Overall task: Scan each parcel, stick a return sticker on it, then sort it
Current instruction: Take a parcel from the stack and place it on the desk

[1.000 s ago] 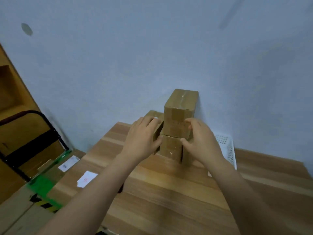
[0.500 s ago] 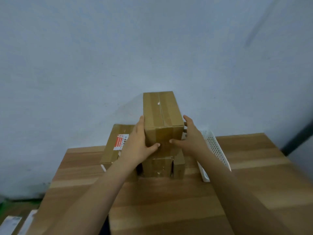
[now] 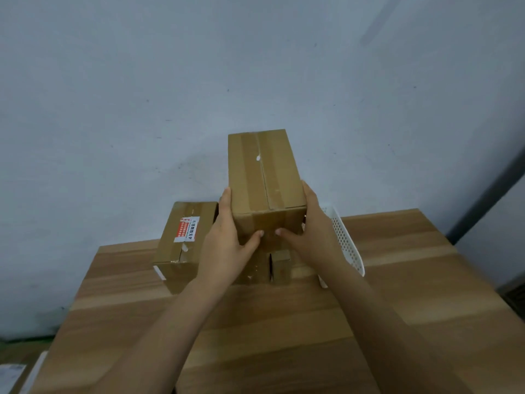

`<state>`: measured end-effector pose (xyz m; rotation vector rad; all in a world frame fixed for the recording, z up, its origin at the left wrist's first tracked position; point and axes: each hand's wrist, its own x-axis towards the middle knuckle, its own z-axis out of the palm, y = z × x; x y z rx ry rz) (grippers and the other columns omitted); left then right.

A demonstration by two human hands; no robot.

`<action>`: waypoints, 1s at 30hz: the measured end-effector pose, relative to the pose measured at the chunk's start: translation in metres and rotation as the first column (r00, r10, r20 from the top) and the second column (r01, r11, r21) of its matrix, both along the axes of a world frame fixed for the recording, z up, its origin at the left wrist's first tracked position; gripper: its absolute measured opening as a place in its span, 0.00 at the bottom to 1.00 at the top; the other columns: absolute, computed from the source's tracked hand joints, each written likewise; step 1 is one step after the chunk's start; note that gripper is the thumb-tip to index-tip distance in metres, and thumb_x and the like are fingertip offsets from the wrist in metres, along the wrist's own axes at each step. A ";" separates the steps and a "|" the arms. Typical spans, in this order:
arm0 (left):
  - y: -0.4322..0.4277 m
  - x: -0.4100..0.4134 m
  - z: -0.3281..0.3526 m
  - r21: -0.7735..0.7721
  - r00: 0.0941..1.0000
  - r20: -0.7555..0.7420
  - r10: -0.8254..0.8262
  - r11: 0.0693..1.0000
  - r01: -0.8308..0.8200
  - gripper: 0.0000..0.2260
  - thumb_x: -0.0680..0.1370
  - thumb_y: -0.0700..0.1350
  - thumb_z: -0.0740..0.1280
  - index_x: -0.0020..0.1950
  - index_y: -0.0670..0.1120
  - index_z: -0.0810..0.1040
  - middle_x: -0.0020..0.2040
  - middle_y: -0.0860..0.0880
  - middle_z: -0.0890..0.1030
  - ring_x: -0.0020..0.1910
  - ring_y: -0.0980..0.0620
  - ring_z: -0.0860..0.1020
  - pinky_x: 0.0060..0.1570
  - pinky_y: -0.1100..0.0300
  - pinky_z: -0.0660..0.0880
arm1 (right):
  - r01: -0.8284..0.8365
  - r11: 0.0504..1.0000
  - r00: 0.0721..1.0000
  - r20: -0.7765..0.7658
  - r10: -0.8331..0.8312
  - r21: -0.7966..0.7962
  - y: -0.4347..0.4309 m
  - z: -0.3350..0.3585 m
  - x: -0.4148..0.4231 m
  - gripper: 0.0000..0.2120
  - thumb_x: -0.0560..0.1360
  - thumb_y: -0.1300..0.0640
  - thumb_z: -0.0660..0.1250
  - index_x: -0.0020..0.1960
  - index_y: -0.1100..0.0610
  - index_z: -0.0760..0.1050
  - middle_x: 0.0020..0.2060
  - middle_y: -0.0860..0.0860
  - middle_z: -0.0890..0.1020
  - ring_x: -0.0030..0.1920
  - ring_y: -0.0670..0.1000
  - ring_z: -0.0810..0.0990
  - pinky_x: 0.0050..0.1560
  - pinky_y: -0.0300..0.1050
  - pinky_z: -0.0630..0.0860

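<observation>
A taped brown cardboard parcel (image 3: 264, 177) sits on top of a stack at the back of the wooden table (image 3: 284, 322), against the wall. My left hand (image 3: 224, 240) grips its left side with the thumb on the near face. My right hand (image 3: 309, 231) grips its right side, thumb also on the near face. Under it stand two smaller brown boxes (image 3: 279, 265), mostly hidden by my hands. To the left a lower parcel (image 3: 181, 245) carries a red and white sticker (image 3: 187, 228) on its top.
A white perforated plastic basket (image 3: 345, 243) stands right of the stack, partly behind my right arm. White labels (image 3: 11, 373) lie on a surface at the lower left, off the table. A dark vertical edge runs down the far right.
The view has swung to face the stack squarely. My hands moved up from the lower boxes onto the sides of the top parcel. The stickered parcel at left has come into view.
</observation>
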<state>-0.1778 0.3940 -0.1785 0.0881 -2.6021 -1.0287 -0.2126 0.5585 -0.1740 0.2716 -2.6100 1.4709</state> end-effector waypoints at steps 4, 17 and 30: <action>0.027 0.044 0.003 0.023 0.999 -0.033 0.004 1.000 -0.003 0.45 0.73 0.51 0.73 0.79 0.52 0.45 0.73 0.52 0.66 0.64 0.56 0.69 0.58 0.65 0.65 | -0.016 1.000 0.999 -0.044 0.016 -0.004 0.025 -0.002 0.042 0.47 0.70 0.56 0.76 0.78 0.50 0.50 0.70 0.47 0.67 0.69 0.49 0.67 0.67 0.56 0.72; 0.103 0.196 -0.087 0.122 0.994 0.096 0.044 0.991 -0.056 0.47 0.72 0.48 0.75 0.79 0.51 0.43 0.71 0.57 0.64 0.66 0.67 0.60 0.59 0.77 0.60 | -0.115 0.993 0.984 0.133 0.115 -0.005 0.101 -0.095 0.182 0.50 0.69 0.55 0.76 0.79 0.46 0.46 0.72 0.45 0.67 0.70 0.47 0.67 0.69 0.55 0.70; 0.109 0.220 -0.165 0.131 0.967 0.254 -0.010 0.991 -0.024 0.44 0.73 0.47 0.74 0.78 0.55 0.45 0.75 0.52 0.62 0.69 0.65 0.57 0.66 0.67 0.58 | -0.072 0.997 0.958 0.281 0.062 0.026 0.105 -0.174 0.214 0.49 0.70 0.60 0.75 0.79 0.49 0.47 0.71 0.48 0.70 0.69 0.47 0.69 0.65 0.39 0.66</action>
